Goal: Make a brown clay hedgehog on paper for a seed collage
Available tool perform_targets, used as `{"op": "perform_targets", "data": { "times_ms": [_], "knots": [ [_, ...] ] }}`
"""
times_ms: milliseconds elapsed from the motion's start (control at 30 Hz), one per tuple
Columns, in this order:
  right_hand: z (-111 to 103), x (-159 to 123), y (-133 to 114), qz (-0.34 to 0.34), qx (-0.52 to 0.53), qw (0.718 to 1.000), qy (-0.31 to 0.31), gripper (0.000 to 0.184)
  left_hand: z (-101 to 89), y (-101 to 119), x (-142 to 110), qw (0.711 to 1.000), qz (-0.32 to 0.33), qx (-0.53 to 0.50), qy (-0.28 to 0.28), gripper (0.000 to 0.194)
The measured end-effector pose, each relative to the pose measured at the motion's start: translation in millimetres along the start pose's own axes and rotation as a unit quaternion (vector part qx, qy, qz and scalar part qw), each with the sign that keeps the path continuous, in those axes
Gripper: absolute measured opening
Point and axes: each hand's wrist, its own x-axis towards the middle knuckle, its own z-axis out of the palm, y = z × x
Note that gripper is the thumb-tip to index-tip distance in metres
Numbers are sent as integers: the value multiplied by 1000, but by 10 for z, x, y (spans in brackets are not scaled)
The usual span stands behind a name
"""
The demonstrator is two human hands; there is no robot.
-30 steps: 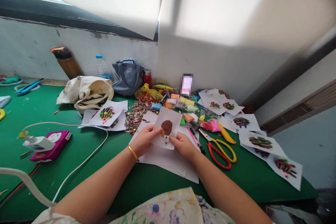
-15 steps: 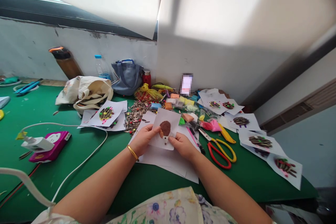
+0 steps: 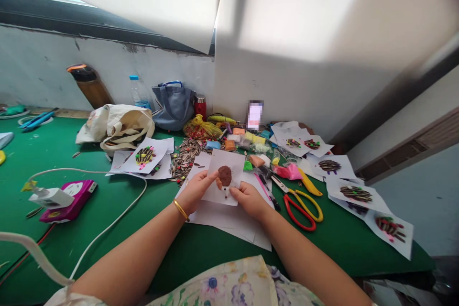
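Observation:
Between my two hands is a white paper card carrying a brown clay shape with an orange-brown bit at its lower left and small dark dots below. My left hand grips the card's left side, its thumb lying on the front near the brown clay. On the lower right edge, my right hand pinches the card close to the dots. Beneath them, white paper sheets lie on the green table. The fingers behind the card are hidden.
Scissors with red and yellow handles lie right of my right hand, beside pens and a yellow cutter. Sunflower seeds and bagged clay are beyond the card. Decorated cards line the right; a magenta power strip sits left.
The card has tilted slightly and shifted a little to the left in my hands. Both hands keep their hold, and the things around stay where they were.

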Motion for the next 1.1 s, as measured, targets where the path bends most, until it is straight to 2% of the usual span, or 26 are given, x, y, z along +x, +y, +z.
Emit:
{"op": "perform_targets", "data": {
  "times_ms": [100, 333, 500, 600, 900, 1100],
  "knots": [
    [2, 4, -7, -4, -8, 1000, 3, 38, -8, -12, 8, 1000, -12, 10, -9, 30],
    [-5, 6, -2, -9, -24, 1000, 3, 40, -4, -47, 4, 999, -32, 9, -7, 35],
    [-1, -5, -28, -3, 3, 1000, 5, 41, -10, 4, -11, 1000, -8, 18, -18, 35],
    [2, -7, -34, -3, -5, 1000, 6, 41, -17, 5, -3, 999, 2, 31, -3, 33],
    [-6, -1, 0, 3, -13, 1000, 9, 43, -42, -20, 16, 1000, -2, 22, -9, 33],
    [-15, -31, -98, 1, 39, 999, -16, 47, -22, -24, 30, 999, 5, -17, 26, 36]
  ]
}}
